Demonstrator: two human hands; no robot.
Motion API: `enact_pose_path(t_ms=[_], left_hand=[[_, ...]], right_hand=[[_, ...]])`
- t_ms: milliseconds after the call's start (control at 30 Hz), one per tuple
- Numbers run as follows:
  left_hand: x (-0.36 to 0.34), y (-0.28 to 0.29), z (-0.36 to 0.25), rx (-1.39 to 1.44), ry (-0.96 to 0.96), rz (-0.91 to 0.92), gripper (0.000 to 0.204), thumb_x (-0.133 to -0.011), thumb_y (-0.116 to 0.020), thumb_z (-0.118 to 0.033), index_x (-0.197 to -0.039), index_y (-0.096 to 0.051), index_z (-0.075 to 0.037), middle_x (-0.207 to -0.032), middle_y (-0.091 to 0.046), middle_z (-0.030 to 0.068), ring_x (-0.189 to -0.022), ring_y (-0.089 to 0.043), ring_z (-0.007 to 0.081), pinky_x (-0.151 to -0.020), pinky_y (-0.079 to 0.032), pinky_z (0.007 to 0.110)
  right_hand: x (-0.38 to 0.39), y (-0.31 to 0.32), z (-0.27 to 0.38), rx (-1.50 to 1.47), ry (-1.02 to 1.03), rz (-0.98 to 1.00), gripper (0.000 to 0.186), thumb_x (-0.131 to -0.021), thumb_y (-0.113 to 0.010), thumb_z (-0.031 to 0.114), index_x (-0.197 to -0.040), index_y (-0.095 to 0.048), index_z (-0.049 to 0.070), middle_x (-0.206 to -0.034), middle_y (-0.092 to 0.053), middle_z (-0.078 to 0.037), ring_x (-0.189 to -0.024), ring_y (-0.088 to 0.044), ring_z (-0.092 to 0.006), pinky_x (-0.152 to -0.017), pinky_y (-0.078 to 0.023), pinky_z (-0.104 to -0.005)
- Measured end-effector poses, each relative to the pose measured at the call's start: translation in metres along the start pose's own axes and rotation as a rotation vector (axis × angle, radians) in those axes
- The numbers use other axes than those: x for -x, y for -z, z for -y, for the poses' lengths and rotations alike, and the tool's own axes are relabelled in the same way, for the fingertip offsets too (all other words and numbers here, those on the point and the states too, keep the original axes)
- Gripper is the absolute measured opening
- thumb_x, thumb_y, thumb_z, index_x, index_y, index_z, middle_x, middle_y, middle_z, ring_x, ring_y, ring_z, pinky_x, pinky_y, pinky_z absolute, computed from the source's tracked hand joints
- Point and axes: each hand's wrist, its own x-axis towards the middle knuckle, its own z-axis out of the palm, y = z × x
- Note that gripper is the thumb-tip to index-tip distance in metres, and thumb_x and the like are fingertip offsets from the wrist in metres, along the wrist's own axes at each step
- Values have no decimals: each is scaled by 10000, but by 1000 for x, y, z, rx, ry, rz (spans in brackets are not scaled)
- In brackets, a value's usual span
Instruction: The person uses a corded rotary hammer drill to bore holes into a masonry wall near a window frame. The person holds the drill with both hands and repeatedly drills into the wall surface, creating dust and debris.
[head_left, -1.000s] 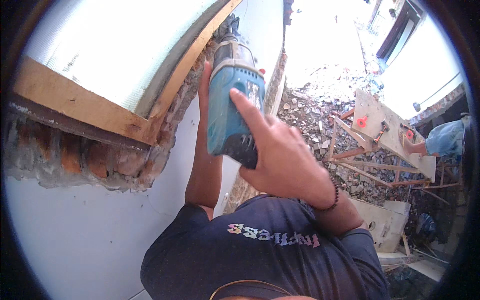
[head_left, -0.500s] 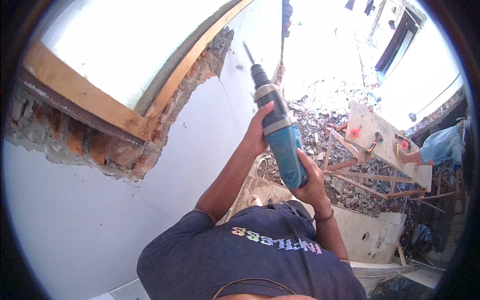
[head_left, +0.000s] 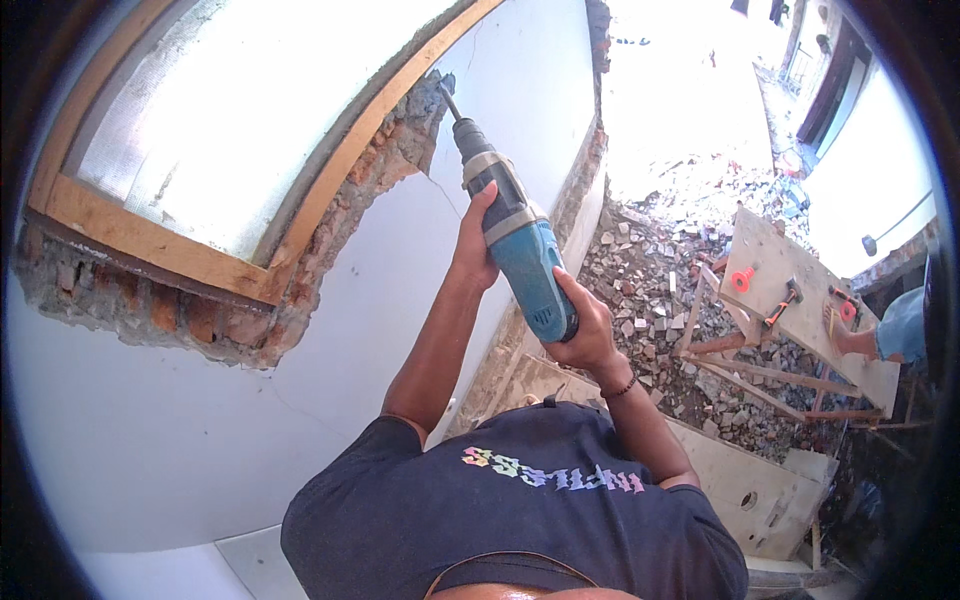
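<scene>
A teal and black rotary hammer drill [head_left: 525, 255] is held in both my hands, pointing up and to the left. My left hand [head_left: 477, 235] wraps round its dark front barrel. At the rear end, my right hand [head_left: 585, 325] grips the handle, which is mostly hidden by the body. The steel bit [head_left: 450, 102] reaches the broken edge of plaster and brick [head_left: 415, 125] beside a wooden window frame [head_left: 345, 155]; its tip seems to touch there. A thin crack runs down the white wall [head_left: 370, 290] from that edge.
To the right, a plywood board [head_left: 800, 310] on a wooden trestle carries a hammer [head_left: 784, 302] and orange-red tools. A co-worker's hand [head_left: 850, 338] rests at its edge. Rubble [head_left: 640, 290] covers the ground below. Boards [head_left: 740, 480] lie close on my right.
The drill has moved left and its bit has gone from free air to the broken wall edge. Both hands moved with it. My view has shifted slightly.
</scene>
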Motion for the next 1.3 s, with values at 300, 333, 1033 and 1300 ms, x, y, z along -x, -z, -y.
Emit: enact_pose_path(t_ms=[300, 333, 1033, 1300], left_hand=[[-5, 13, -17, 14, 14, 114, 735, -987, -485, -657, -1417, -444, -62, -1222, -641, 228, -1026, -711, 316, -822, -635, 488], [-2, 16, -21, 41, 25, 156, 747, -990, -464, -668, -1429, -438, -63, -1238, -634, 238, -1033, -710, 319, -808, -642, 483], [9, 37, -22, -64, -28, 159, 611, -995, -555, -576, -1310, -595, -53, -1162, -694, 114, -1037, -688, 218, -938, -554, 404], [44, 6, -22, -82, -74, 53, 637, -995, -592, -577, -1317, -581, -28, -1198, -675, 90, -1177, -612, 214, -1069, -436, 402]], right_hand=[[-14, -11, 24, -8, -81, 49, 947, -648, -803, 105, -1529, -455, 108, -942, -657, -192, -808, -699, -382, -710, -573, -476], [-17, -14, 33, 6, -86, 56, 949, -651, -802, 110, -1533, -452, 115, -900, -641, -180, -769, -688, -379, -686, -565, -482], [18, -55, 55, -118, -139, -15, 990, -665, -719, 38, -1573, -326, 22, -1397, -582, -243, -1248, -630, -365, -1039, -498, -410], [31, -11, 75, -237, -299, -10, 962, -649, -704, 68, -1553, -376, 33, -1262, -664, -235, -1149, -690, -343, -1003, -515, -424]])
